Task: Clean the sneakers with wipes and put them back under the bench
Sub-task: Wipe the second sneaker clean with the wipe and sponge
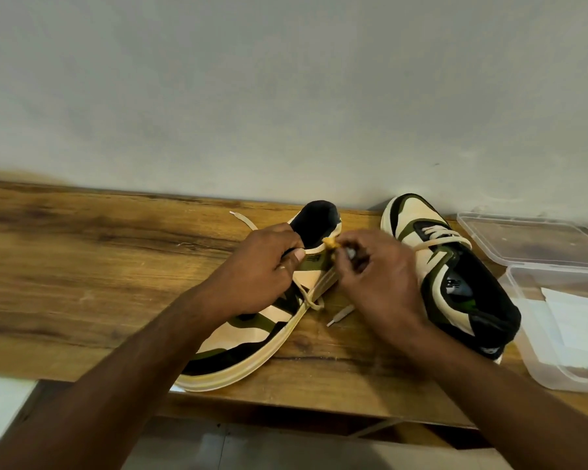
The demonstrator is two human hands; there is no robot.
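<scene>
The left hand (262, 276) grips the near sneaker (252, 337) while the right hand (374, 276) pinches a soiled wipe (331, 244) at its heel; the sneaker at three o'clock (455, 276) waits, both still atop the bench (99, 266).

Cream, olive and black sneakers (448, 266); brown wood-grain bench (99, 266)

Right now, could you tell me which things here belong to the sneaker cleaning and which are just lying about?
In use:
near sneaker, gripped by left hand
small wad, pinched by right hand
far sneaker
clear box holding white sheets

Lying about:
box lid
bench
</scene>
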